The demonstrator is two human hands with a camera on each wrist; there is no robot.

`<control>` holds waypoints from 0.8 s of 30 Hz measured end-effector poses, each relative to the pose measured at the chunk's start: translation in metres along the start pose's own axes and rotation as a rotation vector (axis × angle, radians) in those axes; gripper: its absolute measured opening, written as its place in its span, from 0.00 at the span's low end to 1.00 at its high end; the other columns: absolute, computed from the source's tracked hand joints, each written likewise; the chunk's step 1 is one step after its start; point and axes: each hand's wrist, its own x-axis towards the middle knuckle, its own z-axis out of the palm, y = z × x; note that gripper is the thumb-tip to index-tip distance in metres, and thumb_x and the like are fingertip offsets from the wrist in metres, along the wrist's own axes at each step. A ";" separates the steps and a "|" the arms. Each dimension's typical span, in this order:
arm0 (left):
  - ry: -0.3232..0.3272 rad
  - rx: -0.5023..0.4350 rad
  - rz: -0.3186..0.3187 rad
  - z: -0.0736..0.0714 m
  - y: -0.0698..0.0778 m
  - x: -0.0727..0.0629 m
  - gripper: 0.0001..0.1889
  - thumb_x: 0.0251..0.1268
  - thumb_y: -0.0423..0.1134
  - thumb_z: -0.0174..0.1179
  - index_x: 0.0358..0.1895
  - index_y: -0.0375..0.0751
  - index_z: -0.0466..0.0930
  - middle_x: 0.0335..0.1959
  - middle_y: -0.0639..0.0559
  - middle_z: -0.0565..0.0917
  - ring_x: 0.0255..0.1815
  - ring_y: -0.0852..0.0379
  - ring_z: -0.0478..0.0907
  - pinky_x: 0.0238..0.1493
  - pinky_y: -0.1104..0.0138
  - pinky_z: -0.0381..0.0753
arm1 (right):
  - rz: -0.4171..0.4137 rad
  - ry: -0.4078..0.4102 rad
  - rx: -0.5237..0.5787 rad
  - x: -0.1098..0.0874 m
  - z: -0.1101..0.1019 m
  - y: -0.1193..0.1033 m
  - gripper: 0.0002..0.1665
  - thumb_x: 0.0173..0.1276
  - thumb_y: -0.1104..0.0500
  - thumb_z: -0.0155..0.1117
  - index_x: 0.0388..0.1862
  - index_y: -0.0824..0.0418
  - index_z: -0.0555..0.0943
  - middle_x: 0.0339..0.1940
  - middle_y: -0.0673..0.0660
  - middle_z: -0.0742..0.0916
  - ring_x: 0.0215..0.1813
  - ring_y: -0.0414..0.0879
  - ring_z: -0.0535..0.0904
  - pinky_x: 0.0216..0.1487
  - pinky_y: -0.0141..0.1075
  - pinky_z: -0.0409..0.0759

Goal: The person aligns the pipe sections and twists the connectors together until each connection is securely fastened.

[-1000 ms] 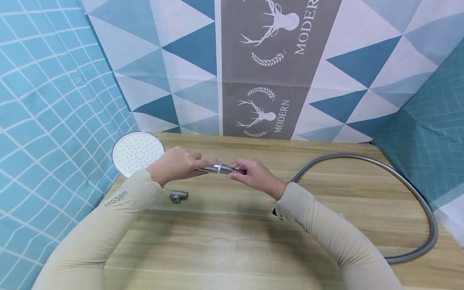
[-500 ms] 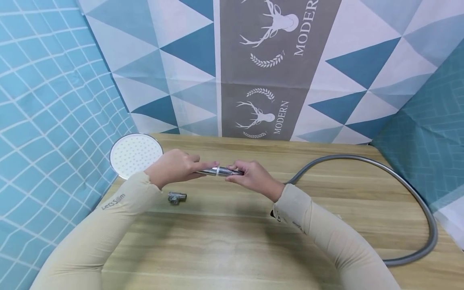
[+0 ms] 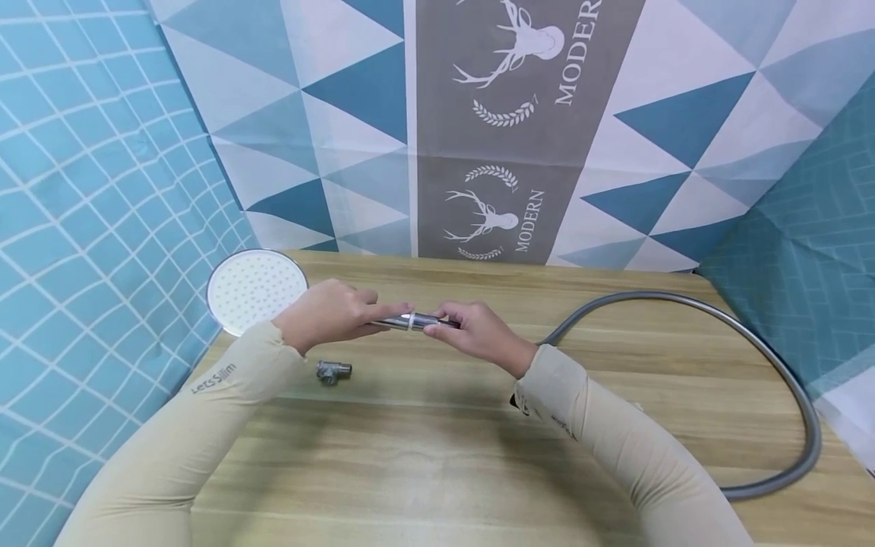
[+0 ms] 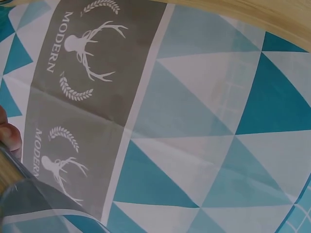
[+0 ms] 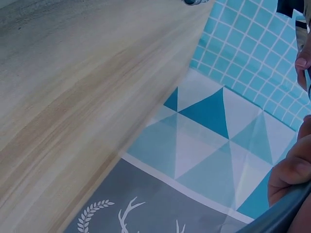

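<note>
Wood-grain tabletop [image 3: 424, 486], gridded blue left wall [image 3: 89, 167], triangle-patterned back wall [image 3: 478, 137]

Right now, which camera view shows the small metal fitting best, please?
The head view: the small metal fitting lies whole and unobstructed on the wooden surface. The right wrist view shows only a cropped metal piece, possibly it, at the top edge; the left wrist view, none.

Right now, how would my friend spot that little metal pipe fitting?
Find the wooden tabletop, then the left hand at its left side. In the head view, just below that hand lies the silvery pipe fitting. Unlike the round shower head and long gray hose, it's short, stubby and untouched.
</note>
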 end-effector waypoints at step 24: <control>0.025 -0.002 0.013 0.000 -0.005 -0.002 0.27 0.49 0.42 0.74 0.56 0.54 0.78 0.15 0.54 0.68 0.09 0.62 0.51 0.10 0.71 0.56 | -0.011 0.031 0.050 0.003 0.001 -0.001 0.12 0.56 0.70 0.71 0.36 0.69 0.78 0.16 0.49 0.77 0.18 0.34 0.63 0.19 0.28 0.62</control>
